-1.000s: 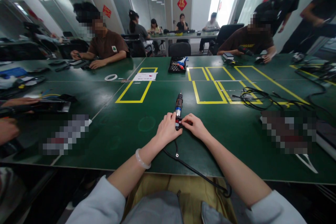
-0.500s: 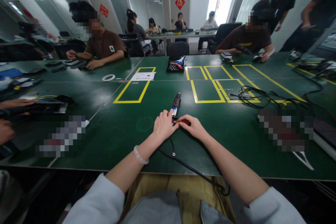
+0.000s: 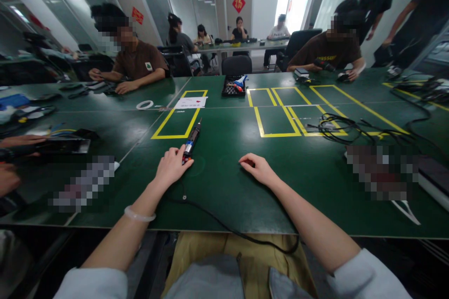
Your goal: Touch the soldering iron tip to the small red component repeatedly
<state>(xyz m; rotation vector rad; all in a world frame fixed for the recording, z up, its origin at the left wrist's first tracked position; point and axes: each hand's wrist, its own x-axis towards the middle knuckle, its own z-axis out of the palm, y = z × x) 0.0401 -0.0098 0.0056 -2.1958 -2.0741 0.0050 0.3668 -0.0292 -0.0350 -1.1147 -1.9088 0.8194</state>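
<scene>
The character "福" stands on a red diamond sign [image 3: 239, 3] on the far door [image 3: 239, 21]. Far right of it, a white shirt [image 3: 279, 33] seems to read "PARIS". Lettering on the white sheet [image 3: 191, 103], far left on the bench [image 3: 224, 126], is too small to read.

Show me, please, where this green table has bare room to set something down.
Bare tabletop lies between the left hand and right hand, beyond the black cable, and between the right forearm and pixelated item. Around the coiled cables it is crowded.

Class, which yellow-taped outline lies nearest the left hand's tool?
The leftmost outline, with white paper across it; the other outlines lie well right of the tool.
</scene>
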